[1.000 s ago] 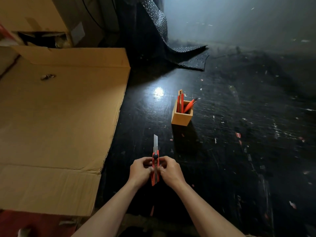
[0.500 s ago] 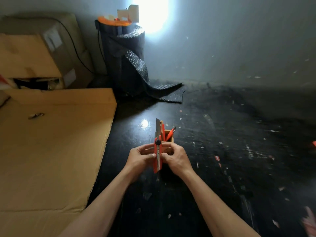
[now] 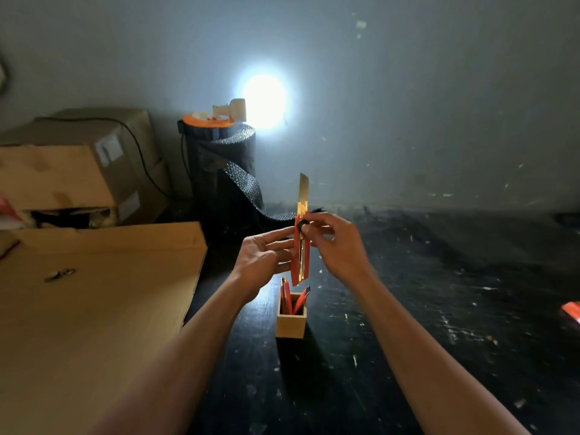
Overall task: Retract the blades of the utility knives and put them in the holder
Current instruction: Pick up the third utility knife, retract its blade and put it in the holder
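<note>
An orange utility knife (image 3: 300,255) stands upright in the air between both hands, its blade (image 3: 303,193) extended upward. My left hand (image 3: 263,260) holds the handle's left side. My right hand (image 3: 340,246) grips the right side, with the thumb on the black slider knob (image 3: 302,226). Directly below the knife, a small square wooden holder (image 3: 291,323) sits on the dark floor with several orange knives (image 3: 292,299) standing in it.
A flat cardboard sheet (image 3: 94,309) covers the floor at left, with cardboard boxes (image 3: 78,171) behind it. A black roll of bubble wrap (image 3: 222,171) stands at the wall under a bright light. An orange object (image 3: 572,310) lies at the far right edge.
Both hands have raised the knife higher, clear above the holder, and the view has tilted up. The blade remains extended.
</note>
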A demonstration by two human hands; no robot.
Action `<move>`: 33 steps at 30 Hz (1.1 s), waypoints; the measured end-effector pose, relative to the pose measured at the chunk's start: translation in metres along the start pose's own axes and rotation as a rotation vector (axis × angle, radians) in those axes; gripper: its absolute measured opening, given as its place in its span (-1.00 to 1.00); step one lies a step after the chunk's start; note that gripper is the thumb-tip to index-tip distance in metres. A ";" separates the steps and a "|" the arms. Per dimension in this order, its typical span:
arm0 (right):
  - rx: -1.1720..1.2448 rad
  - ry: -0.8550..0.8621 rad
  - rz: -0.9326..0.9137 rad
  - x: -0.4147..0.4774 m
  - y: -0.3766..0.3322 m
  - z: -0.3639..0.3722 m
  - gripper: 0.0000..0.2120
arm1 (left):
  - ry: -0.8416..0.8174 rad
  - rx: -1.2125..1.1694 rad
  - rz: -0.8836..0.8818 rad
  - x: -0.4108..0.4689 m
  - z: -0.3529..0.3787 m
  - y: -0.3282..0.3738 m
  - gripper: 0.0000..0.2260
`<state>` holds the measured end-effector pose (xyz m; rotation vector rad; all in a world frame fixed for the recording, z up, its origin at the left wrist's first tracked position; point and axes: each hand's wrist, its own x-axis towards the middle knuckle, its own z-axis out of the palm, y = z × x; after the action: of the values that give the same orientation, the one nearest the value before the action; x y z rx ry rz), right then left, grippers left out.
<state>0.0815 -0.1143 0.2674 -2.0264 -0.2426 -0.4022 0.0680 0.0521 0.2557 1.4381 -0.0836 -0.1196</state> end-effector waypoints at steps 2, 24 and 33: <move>-0.006 0.004 -0.028 0.008 -0.008 -0.008 -0.82 | -0.009 0.031 0.043 0.002 0.002 0.010 -0.63; 0.054 -0.124 -0.082 -0.006 -0.021 -0.032 -0.80 | 0.011 -0.016 0.090 0.006 0.005 0.037 -0.59; -0.009 -0.146 -0.072 -0.019 -0.020 -0.028 -0.83 | 0.018 -0.035 0.085 0.006 0.007 0.046 -0.62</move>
<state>0.0521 -0.1299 0.2888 -2.0624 -0.4057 -0.3008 0.0740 0.0501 0.3025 1.3987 -0.1266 -0.0381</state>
